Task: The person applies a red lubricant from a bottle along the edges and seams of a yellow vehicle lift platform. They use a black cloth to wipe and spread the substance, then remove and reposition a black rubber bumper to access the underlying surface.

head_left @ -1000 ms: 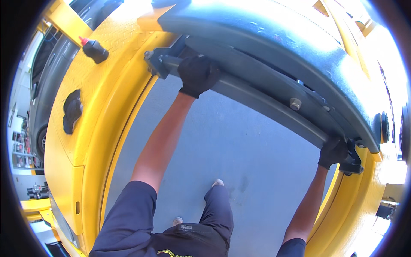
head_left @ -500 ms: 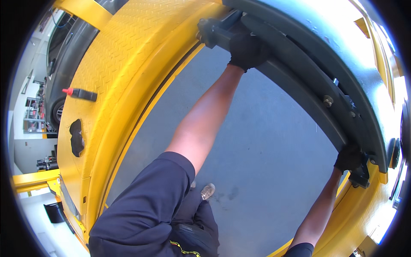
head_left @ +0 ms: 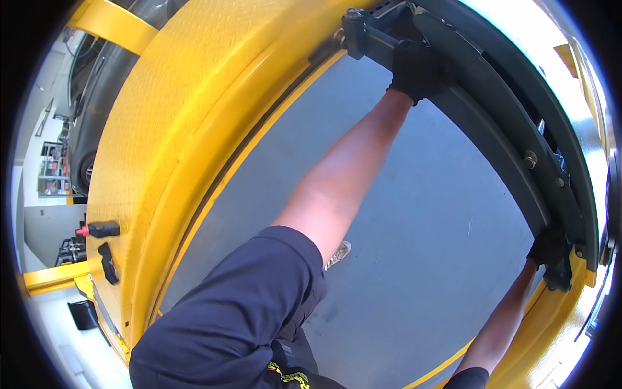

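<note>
The left hand (head_left: 421,70), in a black glove, is closed over the dark grey metal bar (head_left: 487,135) near its far left end. The grip is wrapped around the bar; the fingertips are hidden. The right hand (head_left: 549,245), also in a black glove, is on the bar near its opposite end. It is dark against dark metal; whether this grip is closed or spread cannot be told.

The bar forms the near side of a larger dark grey steel crossbeam (head_left: 499,94) fitted with a silver hex bolt (head_left: 531,159). It spans the gap between a yellow tread-plate platform (head_left: 175,78) on the left and a second yellow platform edge (head_left: 547,340) at lower right, above the blue-grey floor (head_left: 414,214). The dark grey end bracket (head_left: 355,35) sits at the inner edge of the left platform.

Change: over the last second, the gap between the end bracket and the black bottle with a red tip (head_left: 105,229) widens. The bottle and the crumpled black cloth-like item (head_left: 109,264) now appear lower on the left platform. Both hands remain at the bar. Judgement: the widening gap indicates travel of the crossbeam along the platforms, guided from both ends, rather than head movement alone.
</note>
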`<action>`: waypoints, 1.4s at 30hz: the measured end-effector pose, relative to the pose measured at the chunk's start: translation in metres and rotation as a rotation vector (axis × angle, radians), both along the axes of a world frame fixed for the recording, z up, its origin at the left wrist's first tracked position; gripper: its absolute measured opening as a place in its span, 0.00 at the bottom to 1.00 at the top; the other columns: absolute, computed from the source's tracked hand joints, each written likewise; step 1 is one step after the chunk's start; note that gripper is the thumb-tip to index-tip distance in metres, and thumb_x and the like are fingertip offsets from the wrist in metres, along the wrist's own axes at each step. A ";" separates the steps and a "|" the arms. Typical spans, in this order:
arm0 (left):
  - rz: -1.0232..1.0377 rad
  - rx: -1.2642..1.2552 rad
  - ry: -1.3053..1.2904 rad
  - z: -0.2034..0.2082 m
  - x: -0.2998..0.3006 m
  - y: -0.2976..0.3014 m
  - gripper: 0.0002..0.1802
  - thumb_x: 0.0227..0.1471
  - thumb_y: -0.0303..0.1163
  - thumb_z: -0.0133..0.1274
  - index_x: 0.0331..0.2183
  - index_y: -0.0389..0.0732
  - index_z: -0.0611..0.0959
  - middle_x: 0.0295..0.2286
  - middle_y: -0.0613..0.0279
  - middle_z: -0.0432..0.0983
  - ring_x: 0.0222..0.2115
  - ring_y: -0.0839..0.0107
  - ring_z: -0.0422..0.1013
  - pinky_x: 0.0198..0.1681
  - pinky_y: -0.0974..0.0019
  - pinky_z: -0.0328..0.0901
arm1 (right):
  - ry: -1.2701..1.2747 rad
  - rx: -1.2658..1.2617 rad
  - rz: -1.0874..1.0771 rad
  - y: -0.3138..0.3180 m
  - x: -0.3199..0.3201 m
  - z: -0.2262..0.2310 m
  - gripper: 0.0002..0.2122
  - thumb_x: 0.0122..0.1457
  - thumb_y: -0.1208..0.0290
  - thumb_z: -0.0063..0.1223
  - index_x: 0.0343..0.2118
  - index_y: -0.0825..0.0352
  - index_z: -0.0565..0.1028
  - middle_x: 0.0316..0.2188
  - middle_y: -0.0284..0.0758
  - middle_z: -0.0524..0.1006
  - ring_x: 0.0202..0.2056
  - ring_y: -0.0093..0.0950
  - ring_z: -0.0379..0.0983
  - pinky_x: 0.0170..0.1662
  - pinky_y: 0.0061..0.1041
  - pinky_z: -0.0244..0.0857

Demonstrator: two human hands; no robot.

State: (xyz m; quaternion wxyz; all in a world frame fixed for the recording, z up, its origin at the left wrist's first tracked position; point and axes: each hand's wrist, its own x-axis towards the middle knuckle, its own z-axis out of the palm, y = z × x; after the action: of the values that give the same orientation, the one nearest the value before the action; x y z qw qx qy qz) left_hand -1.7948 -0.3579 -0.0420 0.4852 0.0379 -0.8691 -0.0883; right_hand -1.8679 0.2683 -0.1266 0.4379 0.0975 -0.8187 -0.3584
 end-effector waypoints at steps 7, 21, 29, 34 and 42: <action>-0.140 0.005 -0.057 0.002 -0.065 -0.012 0.17 0.54 0.48 0.53 0.30 0.48 0.88 0.29 0.58 0.84 0.36 0.55 0.78 0.47 0.47 0.66 | -0.216 -0.189 0.144 -0.091 -0.044 0.068 0.15 0.70 0.56 0.48 0.42 0.59 0.83 0.34 0.42 0.84 0.36 0.42 0.83 0.37 0.40 0.76; -0.549 0.277 -0.912 -0.052 0.250 0.050 0.16 0.66 0.38 0.45 0.47 0.42 0.81 0.43 0.49 0.78 0.46 0.50 0.74 0.51 0.49 0.70 | -1.388 -0.610 -0.381 -0.100 0.512 -0.062 0.21 0.70 0.52 0.37 0.47 0.62 0.79 0.44 0.46 0.81 0.45 0.50 0.78 0.48 0.51 0.72; 0.191 0.868 -1.135 0.007 0.811 0.048 0.16 0.63 0.41 0.51 0.46 0.45 0.86 0.43 0.55 0.83 0.44 0.53 0.78 0.49 0.52 0.71 | -2.011 -0.259 -0.858 -0.006 0.820 0.016 0.17 0.67 0.59 0.43 0.49 0.62 0.79 0.54 0.45 0.77 0.54 0.46 0.74 0.55 0.48 0.70; 0.316 0.833 -0.988 0.120 0.938 0.052 0.14 0.61 0.37 0.53 0.46 0.45 0.85 0.42 0.55 0.83 0.43 0.53 0.78 0.47 0.52 0.72 | -2.075 -0.030 -0.434 -0.005 0.836 -0.041 0.14 0.67 0.62 0.43 0.42 0.61 0.81 0.47 0.45 0.80 0.48 0.46 0.78 0.50 0.49 0.72; 0.331 0.594 -0.498 0.165 0.973 0.026 0.12 0.58 0.26 0.55 0.44 0.43 0.84 0.38 0.56 0.84 0.40 0.55 0.80 0.44 0.56 0.74 | -1.301 -0.487 0.499 -0.229 0.593 -0.060 0.08 0.67 0.69 0.48 0.40 0.65 0.77 0.38 0.44 0.80 0.40 0.44 0.78 0.43 0.48 0.72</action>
State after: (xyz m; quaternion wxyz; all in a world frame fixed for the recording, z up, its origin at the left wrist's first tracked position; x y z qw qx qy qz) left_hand -0.8218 -0.3321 0.1227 0.2358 0.3357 -0.8787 -0.2440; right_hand -1.2749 0.0393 -0.1864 -0.0583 0.3737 -0.9228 0.0737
